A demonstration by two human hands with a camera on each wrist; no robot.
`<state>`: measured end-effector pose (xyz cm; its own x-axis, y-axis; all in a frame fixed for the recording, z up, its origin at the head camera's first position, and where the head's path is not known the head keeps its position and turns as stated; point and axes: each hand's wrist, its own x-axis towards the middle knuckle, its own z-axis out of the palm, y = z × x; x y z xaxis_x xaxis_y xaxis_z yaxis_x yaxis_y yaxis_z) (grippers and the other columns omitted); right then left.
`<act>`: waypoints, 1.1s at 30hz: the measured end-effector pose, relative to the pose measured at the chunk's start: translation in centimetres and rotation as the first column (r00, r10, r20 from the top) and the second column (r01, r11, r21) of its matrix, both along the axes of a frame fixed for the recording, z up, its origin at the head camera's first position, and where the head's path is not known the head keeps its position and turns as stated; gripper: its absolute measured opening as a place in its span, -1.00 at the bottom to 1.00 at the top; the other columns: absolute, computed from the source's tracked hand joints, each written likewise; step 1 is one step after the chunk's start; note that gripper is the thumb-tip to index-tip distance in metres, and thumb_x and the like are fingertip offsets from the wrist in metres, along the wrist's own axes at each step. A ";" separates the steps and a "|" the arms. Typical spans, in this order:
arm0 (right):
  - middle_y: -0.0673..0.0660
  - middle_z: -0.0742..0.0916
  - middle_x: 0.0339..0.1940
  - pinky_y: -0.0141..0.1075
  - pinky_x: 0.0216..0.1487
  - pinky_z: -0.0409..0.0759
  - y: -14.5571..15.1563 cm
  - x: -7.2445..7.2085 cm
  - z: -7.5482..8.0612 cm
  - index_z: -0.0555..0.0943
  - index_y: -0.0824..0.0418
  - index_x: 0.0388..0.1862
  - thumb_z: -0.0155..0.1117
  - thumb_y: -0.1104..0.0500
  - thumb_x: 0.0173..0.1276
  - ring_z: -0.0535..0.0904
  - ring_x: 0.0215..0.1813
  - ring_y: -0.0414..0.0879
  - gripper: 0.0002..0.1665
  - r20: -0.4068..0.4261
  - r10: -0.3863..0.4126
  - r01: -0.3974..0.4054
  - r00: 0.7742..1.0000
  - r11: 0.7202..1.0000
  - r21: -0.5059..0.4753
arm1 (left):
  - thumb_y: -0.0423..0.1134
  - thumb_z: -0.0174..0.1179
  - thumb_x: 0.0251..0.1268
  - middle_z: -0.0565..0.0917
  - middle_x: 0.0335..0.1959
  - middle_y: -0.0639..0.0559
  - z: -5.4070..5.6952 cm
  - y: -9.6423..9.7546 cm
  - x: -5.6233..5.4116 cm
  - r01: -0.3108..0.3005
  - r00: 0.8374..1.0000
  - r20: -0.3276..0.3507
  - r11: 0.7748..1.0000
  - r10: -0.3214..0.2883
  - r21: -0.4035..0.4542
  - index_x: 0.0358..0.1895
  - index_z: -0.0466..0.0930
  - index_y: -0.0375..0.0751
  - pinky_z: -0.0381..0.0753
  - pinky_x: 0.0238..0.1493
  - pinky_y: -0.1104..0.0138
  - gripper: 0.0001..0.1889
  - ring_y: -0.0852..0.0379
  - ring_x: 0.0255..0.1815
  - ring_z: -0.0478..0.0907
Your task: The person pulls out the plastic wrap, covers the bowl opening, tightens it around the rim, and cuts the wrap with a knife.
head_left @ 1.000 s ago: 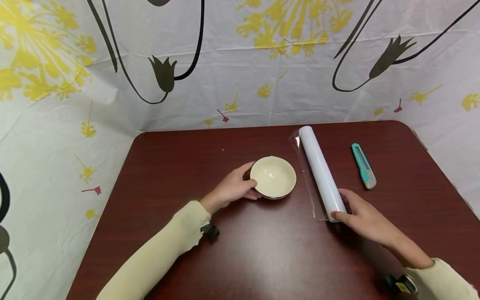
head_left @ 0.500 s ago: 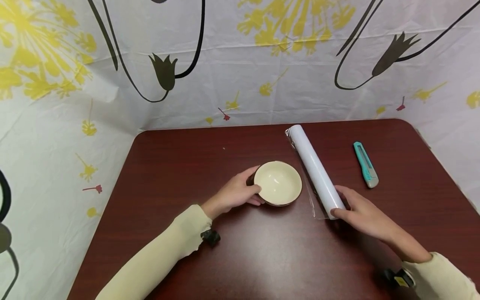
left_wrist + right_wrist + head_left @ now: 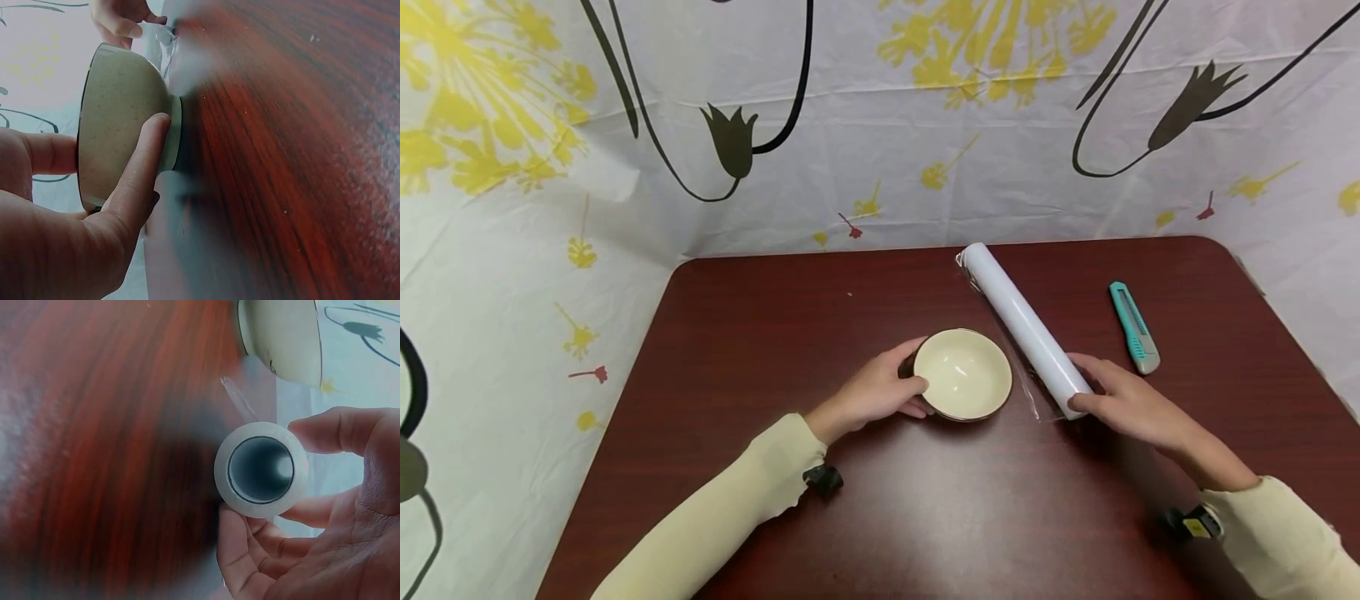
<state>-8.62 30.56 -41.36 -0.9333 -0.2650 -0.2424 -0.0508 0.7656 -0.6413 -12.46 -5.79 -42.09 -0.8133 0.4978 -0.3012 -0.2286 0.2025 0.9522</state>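
A cream bowl (image 3: 962, 373) with a dark rim is held at its left side by my left hand (image 3: 876, 390). In the left wrist view the thumb lies near the rim of the bowl (image 3: 119, 119) and a finger reaches to its foot. To the right lies a white roll of clear plastic wrap (image 3: 1026, 325), slanting away from me. My right hand (image 3: 1138, 408) grips the roll's near end. The right wrist view looks into the hollow core of the roll (image 3: 261, 470), with thumb and fingers around it. A loose clear flap of film (image 3: 1028, 398) hangs beside the roll, close to the bowl.
A teal and grey box cutter (image 3: 1135, 327) lies right of the roll. All rests on a dark red-brown wooden table (image 3: 760, 333). A white sheet (image 3: 865, 125) with printed flowers hangs behind the table and at its left.
The bowl has moved right and slightly nearer with my left hand. The roll's far end has swung left and its near end has shifted a little away from me, with my right hand.
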 end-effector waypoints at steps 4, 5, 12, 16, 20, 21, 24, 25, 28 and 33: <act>0.44 0.56 0.33 -0.10 0.02 0.55 0.4 -0.7 0.1 0.28 0.45 0.70 0.34 0.14 0.54 0.52 0.17 0.18 -0.12 0.026 -0.009 0.009 1.000 1.000 -0.016 | -0.48 0.12 0.51 0.64 0.27 -0.43 0.0 0.0 0.0 -0.002 1.000 0.002 1.000 0.002 0.005 0.79 0.16 -0.13 0.89 -0.12 0.06 -0.19 -0.28 -0.19 0.85; 0.42 0.56 0.30 -0.12 0.00 0.55 0.5 -0.9 0.1 0.28 0.43 0.71 0.34 0.13 0.54 0.52 0.14 0.16 -0.11 0.037 -0.012 0.013 0.999 1.000 -0.023 | -0.48 0.13 0.51 0.65 0.26 -0.43 -0.1 0.0 0.0 -0.001 1.000 0.003 1.000 0.001 0.007 0.79 0.16 -0.13 0.89 -0.12 0.06 -0.19 -0.28 -0.19 0.85; 0.29 0.56 0.18 -0.15 -0.03 0.51 1.3 -1.6 0.1 0.29 0.36 0.74 0.34 0.11 0.54 0.47 0.07 0.06 -0.11 0.058 -0.003 0.005 0.998 0.999 -0.042 | -0.49 0.12 0.52 0.65 0.26 -0.41 -0.1 0.2 0.1 -0.008 1.000 -0.001 1.000 0.008 0.010 0.78 0.17 -0.13 0.90 -0.13 0.06 -0.20 -0.27 -0.22 0.85; 0.26 0.58 0.18 -0.22 -0.06 0.51 1.2 -1.8 0.1 0.32 0.37 0.72 0.35 0.14 0.54 0.46 0.06 0.04 -0.13 0.031 0.012 -0.011 0.999 0.999 -0.037 | -0.50 0.13 0.52 0.66 0.24 -0.40 -0.3 0.2 0.1 -0.010 1.000 0.001 1.000 0.010 0.010 0.78 0.17 -0.15 0.90 -0.13 0.06 -0.20 -0.26 -0.22 0.85; 0.26 0.59 0.20 -0.23 -0.05 0.53 1.3 -2.2 0.1 0.34 0.38 0.71 0.34 0.16 0.52 0.49 0.08 0.04 -0.14 0.006 0.023 -0.023 1.000 0.999 -0.027 | -0.50 0.13 0.52 0.63 0.29 -0.41 -0.2 0.2 0.1 -0.006 1.000 0.004 1.000 0.006 0.020 0.78 0.17 -0.16 0.89 -0.11 0.06 -0.20 -0.24 -0.23 0.85; 0.26 0.59 0.19 -0.22 -0.04 0.53 1.3 -2.3 0.1 0.34 0.38 0.71 0.34 0.17 0.51 0.50 0.08 0.05 -0.15 0.000 0.026 -0.026 1.000 0.999 -0.021 | -0.50 0.13 0.52 0.61 0.31 -0.41 -0.2 0.2 0.1 -0.006 1.000 0.005 1.000 0.005 0.024 0.78 0.17 -0.17 0.89 -0.11 0.06 -0.21 -0.23 -0.23 0.85; 0.27 0.58 0.18 -0.17 -0.03 0.55 1.4 -2.7 0.1 0.33 0.39 0.71 0.33 0.19 0.51 0.52 0.08 0.06 -0.15 -0.010 0.040 -0.040 0.999 0.999 -0.007 | -0.50 0.13 0.51 0.58 0.35 -0.40 -0.2 0.3 0.0 -0.007 1.000 0.007 0.999 0.006 0.037 0.77 0.18 -0.19 0.89 -0.10 0.05 -0.21 -0.22 -0.23 0.85; 0.26 0.58 0.18 -0.16 -0.03 0.55 1.5 -2.9 0.1 0.33 0.39 0.71 0.34 0.20 0.51 0.52 0.08 0.06 -0.15 -0.015 0.047 -0.047 0.999 0.999 -0.003 | -0.50 0.13 0.51 0.57 0.36 -0.40 -0.2 0.3 0.0 -0.009 1.000 0.009 0.999 0.008 0.043 0.76 0.19 -0.19 0.89 -0.10 0.05 -0.22 -0.21 -0.23 0.84; 0.28 0.59 0.17 -0.16 -0.05 0.55 1.8 -3.4 0.1 0.35 0.42 0.69 0.35 0.23 0.50 0.53 0.09 0.08 -0.16 -0.045 0.074 -0.074 0.996 0.997 0.005 | -0.51 0.12 0.52 0.57 0.37 -0.38 -0.4 0.4 0.0 -0.014 1.000 0.014 0.998 0.013 0.056 0.76 0.19 -0.20 0.89 -0.10 0.05 -0.23 -0.20 -0.23 0.84; 0.30 0.62 0.25 -0.26 -0.03 0.56 2.2 -4.2 -0.1 0.41 0.40 0.64 0.37 0.25 0.51 0.54 0.14 0.06 -0.22 -0.077 0.083 -0.083 0.994 0.997 0.005 | -0.51 0.11 0.53 0.58 0.36 -0.36 -0.5 0.5 0.0 -0.023 1.000 0.021 0.998 0.022 0.064 0.76 0.20 -0.18 0.89 -0.11 0.06 -0.23 -0.18 -0.24 0.84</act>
<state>-12.79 32.75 -41.47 -0.9240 -0.3421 -0.1708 -0.1637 0.7576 -0.6319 -12.44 -5.31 -42.60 -0.8185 0.4983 -0.2859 -0.2523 0.1353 0.9581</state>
